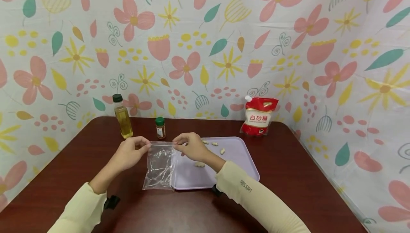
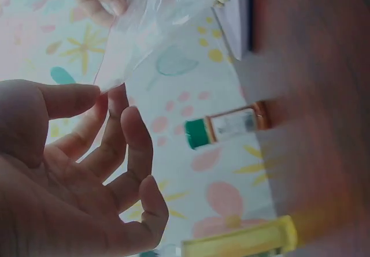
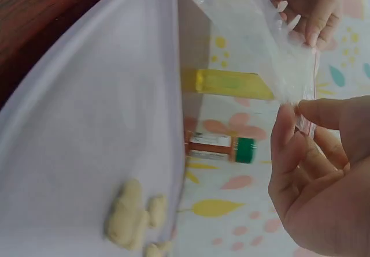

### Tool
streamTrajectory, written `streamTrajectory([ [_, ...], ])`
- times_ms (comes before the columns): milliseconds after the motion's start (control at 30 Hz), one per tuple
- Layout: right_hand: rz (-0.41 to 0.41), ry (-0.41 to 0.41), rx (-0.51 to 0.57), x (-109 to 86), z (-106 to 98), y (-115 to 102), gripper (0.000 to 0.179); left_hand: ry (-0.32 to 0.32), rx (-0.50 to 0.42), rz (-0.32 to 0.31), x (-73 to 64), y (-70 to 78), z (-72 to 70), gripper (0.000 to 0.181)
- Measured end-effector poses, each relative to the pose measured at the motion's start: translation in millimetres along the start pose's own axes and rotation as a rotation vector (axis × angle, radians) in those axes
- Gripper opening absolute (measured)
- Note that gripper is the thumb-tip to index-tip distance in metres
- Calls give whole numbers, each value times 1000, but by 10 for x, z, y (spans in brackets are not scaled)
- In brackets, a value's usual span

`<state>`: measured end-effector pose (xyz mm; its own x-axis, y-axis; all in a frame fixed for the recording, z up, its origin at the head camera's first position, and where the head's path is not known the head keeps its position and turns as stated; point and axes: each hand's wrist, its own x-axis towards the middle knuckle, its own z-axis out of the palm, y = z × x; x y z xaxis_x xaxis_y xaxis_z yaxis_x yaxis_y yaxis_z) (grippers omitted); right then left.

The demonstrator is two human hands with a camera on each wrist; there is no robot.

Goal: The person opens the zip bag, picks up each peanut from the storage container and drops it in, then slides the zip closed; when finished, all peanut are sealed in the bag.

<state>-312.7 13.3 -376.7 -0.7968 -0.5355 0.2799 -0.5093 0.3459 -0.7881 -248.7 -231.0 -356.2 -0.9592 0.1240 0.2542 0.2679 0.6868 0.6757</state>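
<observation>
A clear zip-lock bag (image 1: 160, 167) hangs by its top edge between both hands, and nothing shows inside it. My left hand (image 1: 132, 151) pinches the left top corner between thumb and fingers; in the left wrist view the thumb (image 2: 72, 100) meets the fingertips on the plastic. The right top corner is pinched by my right hand (image 1: 192, 147), whose grip on the zip strip (image 3: 306, 124) shows in the right wrist view. Behind the bag's right side lies a lilac tray (image 1: 237, 161) with several peanuts in their shells (image 1: 200, 164) on it.
At the back left stand an oil bottle (image 1: 123, 119) with a dark cap and a small spice jar (image 1: 160, 128) with a green lid. A red and white sugar pouch (image 1: 258, 116) stands at the back right. A floral curtain (image 1: 198, 47) hangs behind the brown table (image 1: 282, 176).
</observation>
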Motion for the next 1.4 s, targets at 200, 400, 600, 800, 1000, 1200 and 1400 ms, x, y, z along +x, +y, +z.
streamTrajectory([
  [200,-81,-7,-2,-153,-213,-132,14,101,-8,79,-85,234,51,11],
  [400,-153,-1,-24,-315,-414,-260,10,207,-67,163,-155,487,131,12],
  [600,-209,-2,-20,-436,-590,-334,11,216,-111,207,-88,655,257,10],
  [800,-209,-14,52,-543,-727,-400,16,159,-160,253,7,791,394,11],
  [1000,-105,-72,100,-636,-846,-402,16,114,-198,288,93,895,532,14],
  [1200,9,-78,87,-687,-900,-373,14,72,-247,303,190,995,649,13],
  [1400,150,-15,108,-734,-919,-358,13,166,-164,303,229,1037,772,14],
])
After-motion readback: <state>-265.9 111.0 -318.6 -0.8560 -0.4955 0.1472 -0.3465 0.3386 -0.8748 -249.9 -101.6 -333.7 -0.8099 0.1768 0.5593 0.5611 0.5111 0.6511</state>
